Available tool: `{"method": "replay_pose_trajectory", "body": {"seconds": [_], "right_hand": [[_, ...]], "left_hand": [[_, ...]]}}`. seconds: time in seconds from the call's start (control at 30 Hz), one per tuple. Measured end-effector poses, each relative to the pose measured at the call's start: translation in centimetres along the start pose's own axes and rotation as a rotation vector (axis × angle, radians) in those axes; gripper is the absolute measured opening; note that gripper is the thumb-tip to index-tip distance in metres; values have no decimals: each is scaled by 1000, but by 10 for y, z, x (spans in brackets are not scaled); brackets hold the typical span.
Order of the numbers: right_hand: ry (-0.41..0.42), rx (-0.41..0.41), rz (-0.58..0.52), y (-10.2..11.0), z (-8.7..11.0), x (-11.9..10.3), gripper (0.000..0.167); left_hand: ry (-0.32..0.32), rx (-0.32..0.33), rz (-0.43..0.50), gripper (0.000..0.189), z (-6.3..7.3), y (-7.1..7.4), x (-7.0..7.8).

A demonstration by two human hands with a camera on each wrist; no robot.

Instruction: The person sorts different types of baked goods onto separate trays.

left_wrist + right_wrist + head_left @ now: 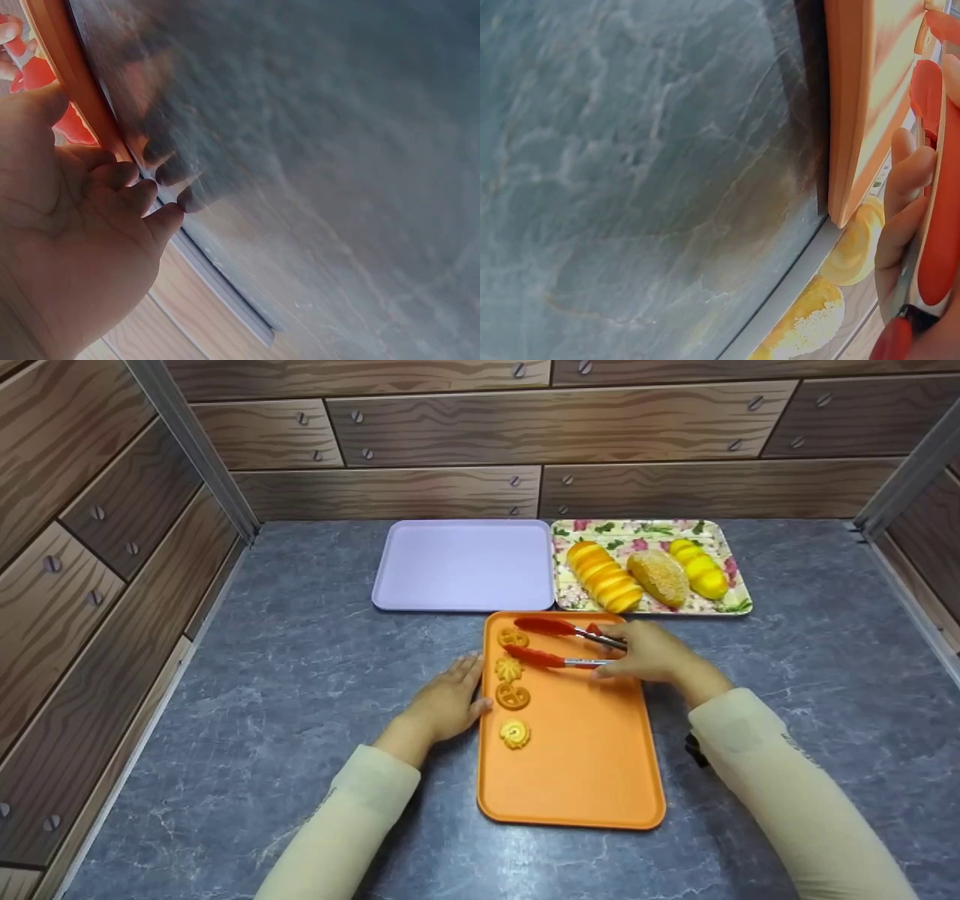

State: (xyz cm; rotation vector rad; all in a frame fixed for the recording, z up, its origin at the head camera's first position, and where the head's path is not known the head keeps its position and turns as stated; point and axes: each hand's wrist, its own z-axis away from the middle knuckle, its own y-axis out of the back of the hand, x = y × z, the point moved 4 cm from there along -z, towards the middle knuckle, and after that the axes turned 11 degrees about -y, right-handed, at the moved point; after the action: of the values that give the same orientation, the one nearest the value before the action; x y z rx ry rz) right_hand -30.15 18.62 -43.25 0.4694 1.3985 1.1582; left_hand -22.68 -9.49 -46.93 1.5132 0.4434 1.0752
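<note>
My right hand (pixel 651 654) grips red-tipped tongs (pixel 546 627) over the upper part of an orange tray (pixel 585 765). The spread tong tips lie on either side of a pretzel-shaped biscuit (pixel 512 637); contact cannot be made out. Down the tray's left side follow a flower-shaped biscuit (pixel 508 668), a second pretzel-shaped biscuit (pixel 513 697) and a round swirled biscuit (pixel 514 733). Beside the left rim rests my left hand (pixel 444 703), fingers extended and thumb at the edge. In the right wrist view, fingers wrap around the red handle (pixel 939 247) of the tongs.
Behind the orange tray lies a bare lilac tray (pixel 469 566). A floral tray (pixel 739 601) next to it bears a striped bread roll (pixel 604 577), a seeded roll (pixel 658 578) and a yellow segmented loaf (pixel 699 568). Wood-patterned walls (pixel 555 427) border the grey tabletop (pixel 300 660).
</note>
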Motion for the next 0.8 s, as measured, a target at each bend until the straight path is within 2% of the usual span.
{"method": "replay_pose_trajectory", "body": {"seconds": [0.3,0.8], "right_hand": [[2,-28,-8,-1,1,0,72],[6,9,11,-2,2,1,72]], "left_hand": [[1,-9,11,69,1,0,1],[3,-8,9,70,-1,0,0]]}}
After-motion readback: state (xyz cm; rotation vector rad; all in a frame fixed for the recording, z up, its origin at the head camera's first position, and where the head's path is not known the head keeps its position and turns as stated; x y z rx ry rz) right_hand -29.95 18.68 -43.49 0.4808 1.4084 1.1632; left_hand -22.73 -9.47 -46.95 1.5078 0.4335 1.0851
